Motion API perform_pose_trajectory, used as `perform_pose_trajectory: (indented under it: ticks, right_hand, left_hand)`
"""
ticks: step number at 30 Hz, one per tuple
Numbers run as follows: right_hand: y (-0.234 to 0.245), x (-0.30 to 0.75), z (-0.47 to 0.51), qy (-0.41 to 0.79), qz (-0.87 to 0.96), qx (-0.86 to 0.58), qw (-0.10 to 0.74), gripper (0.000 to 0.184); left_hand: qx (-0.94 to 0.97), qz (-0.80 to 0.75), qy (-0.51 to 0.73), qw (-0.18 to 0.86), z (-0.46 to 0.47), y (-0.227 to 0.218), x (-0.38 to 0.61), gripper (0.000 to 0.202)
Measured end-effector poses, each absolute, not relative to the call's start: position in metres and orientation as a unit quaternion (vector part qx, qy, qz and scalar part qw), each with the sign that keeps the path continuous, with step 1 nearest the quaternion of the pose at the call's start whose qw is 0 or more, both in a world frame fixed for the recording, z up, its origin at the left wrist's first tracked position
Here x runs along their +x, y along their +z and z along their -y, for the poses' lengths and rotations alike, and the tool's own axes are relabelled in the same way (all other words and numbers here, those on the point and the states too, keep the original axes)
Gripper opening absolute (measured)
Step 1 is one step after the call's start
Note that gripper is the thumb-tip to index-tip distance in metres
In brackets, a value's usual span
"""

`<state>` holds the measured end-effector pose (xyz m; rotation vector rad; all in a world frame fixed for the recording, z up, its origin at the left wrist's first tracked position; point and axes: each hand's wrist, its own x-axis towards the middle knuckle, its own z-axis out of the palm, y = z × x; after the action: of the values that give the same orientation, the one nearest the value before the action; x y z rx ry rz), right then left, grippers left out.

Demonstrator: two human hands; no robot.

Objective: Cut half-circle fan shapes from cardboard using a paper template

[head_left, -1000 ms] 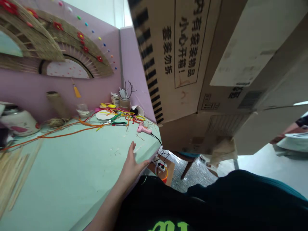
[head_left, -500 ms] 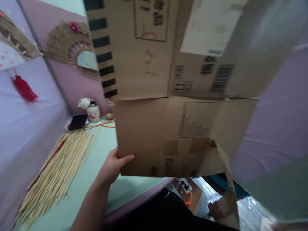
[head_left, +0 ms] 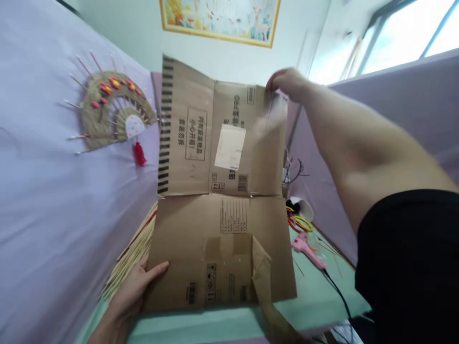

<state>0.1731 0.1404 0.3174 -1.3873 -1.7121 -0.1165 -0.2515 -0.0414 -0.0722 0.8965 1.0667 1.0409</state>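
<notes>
A large flattened cardboard box (head_left: 218, 200) stands on the pale green table (head_left: 315, 296), its lower half resting on the tabletop and its upper half leaning up against the wall. My left hand (head_left: 138, 284) grips its lower left edge, thumb on the front face. My right hand (head_left: 287, 82) reaches out at arm's length and pinches the top right corner of the cardboard box. A torn flap hangs at the box's lower right.
A bundle of thin wooden sticks (head_left: 131, 260) lies on the table left of the box. A pink glue gun (head_left: 306, 248) with a black cord, coloured wires (head_left: 299, 222) and a white cup sit to the right. A woven fan decoration (head_left: 109, 112) hangs on the lilac wall.
The cardboard has come down from close before my face onto the table and now leans on the wall. My right hand has come into view at its top corner; my left still holds the lower left edge.
</notes>
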Motion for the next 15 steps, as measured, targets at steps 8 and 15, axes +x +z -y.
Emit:
perform_pose_trajectory:
  ticks: [8,15]
  right_hand:
    - [0.245,0.148,-0.254,0.003,0.672,-0.592,0.444,0.024]
    - [0.204,0.142,-0.308,0.003,0.668,-0.622,0.409,0.030]
  left_hand:
    - [0.340,-0.448,0.483,0.671,0.025,-0.067,-0.246,0.094]
    - [0.314,-0.436,0.488,0.688,-0.006,-0.073,-0.239,0.092]
